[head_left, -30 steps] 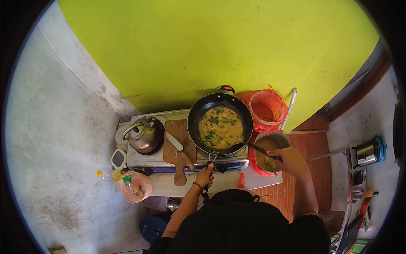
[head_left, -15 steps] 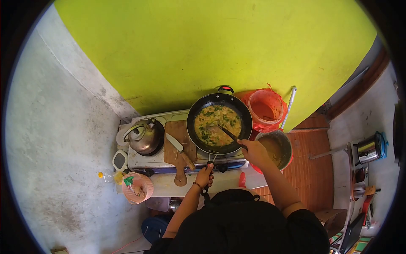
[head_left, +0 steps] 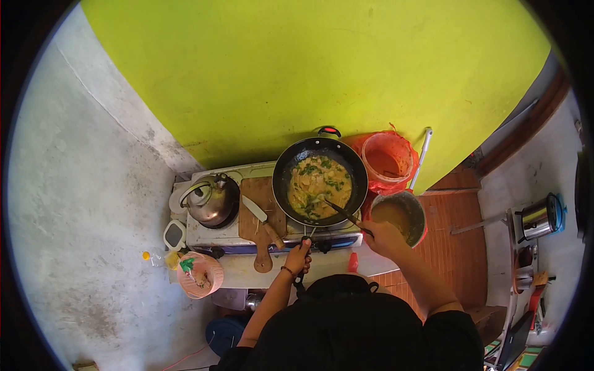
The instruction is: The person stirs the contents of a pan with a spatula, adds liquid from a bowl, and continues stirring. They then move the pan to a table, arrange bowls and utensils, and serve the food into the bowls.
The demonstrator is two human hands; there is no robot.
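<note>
My left hand [head_left: 297, 257] is closed around the long handle of a dark wok [head_left: 285, 162] on the stove. In the wok lies a yellowish, saucy food [head_left: 317, 178] with green leafy bits. My right hand [head_left: 385, 238] grips the handle of a dark spatula [head_left: 343, 213], whose head is partly sunk in the food near the wok's lower edge. Left of the wok, a wooden cutting board [head_left: 262, 191] rests on the stove with a knife [head_left: 255, 209] lying across it. Below my right hand's side stands a pot [head_left: 416, 210] of brownish liquid.
A metal kettle [head_left: 214, 203] sits on the stove's left side. A pink basket [head_left: 212, 277] stands at the front left. Behind the pot is a bucket [head_left: 388, 156] wrapped in red plastic. A green wall [head_left: 322, 68] rises behind the stove [head_left: 210, 238].
My right hand has moved right and toward me, drawing the spatula head to the wok's near side. The food has shifted in the wok. My left hand stays on the handle.
</note>
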